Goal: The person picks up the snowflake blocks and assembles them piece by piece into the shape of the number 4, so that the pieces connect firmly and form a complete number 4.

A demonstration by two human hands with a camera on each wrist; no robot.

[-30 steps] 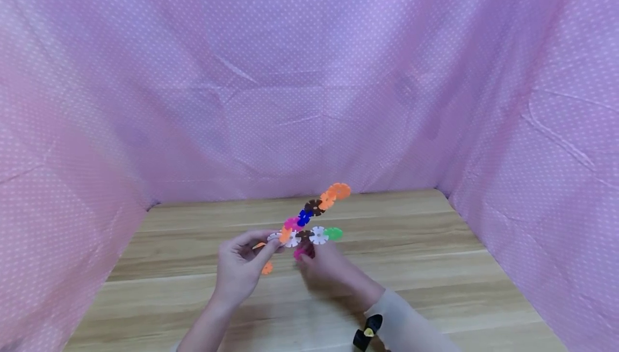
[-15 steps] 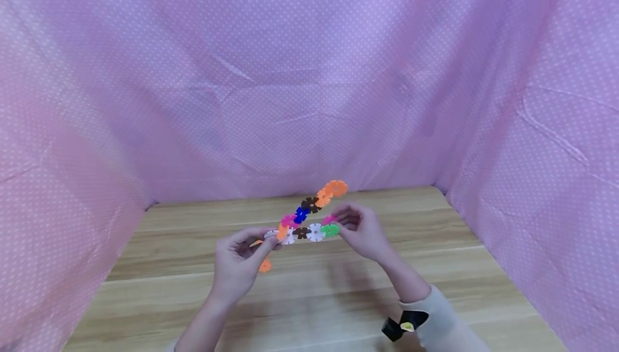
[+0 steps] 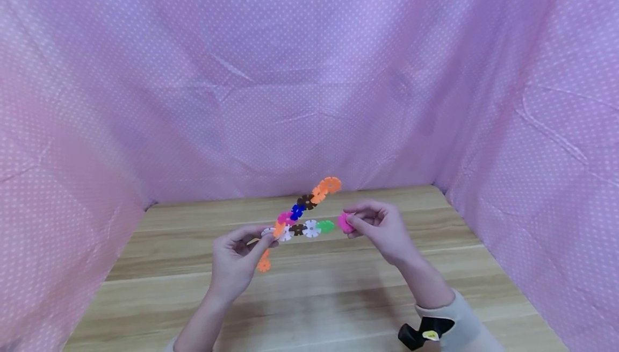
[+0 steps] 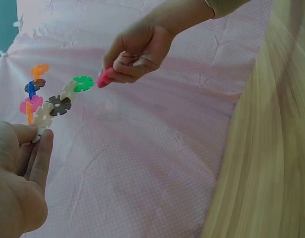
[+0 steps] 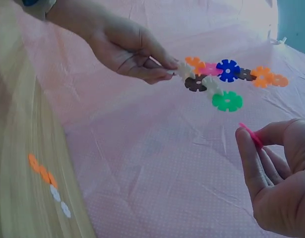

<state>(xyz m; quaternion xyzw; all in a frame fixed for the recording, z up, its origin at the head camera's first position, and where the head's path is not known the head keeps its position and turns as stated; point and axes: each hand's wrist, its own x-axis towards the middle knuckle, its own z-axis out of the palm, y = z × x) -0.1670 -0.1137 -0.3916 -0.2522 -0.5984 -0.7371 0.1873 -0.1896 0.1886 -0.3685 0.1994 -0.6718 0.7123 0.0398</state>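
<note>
My left hand pinches a white snowflake disc at the near end of a branched chain of notched plastic discs. One branch slants up through orange, pink, blue and brown to two orange discs. The other runs rightward through white and brown to a green disc at its tip. Beyond that tip, my right hand pinches a loose pink disc between thumb and fingers. A gap separates the pink disc from the green one in both wrist views.
On the wooden table lies a short row of orange discs and white discs, partly behind the left hand in the head view. Pink dotted cloth encloses the back and sides. A black device sits on the right sleeve.
From beneath the chain, my right hand has moved up and to the right past the green tip, carrying the pink disc. The left hand and chain have shifted slightly left.
</note>
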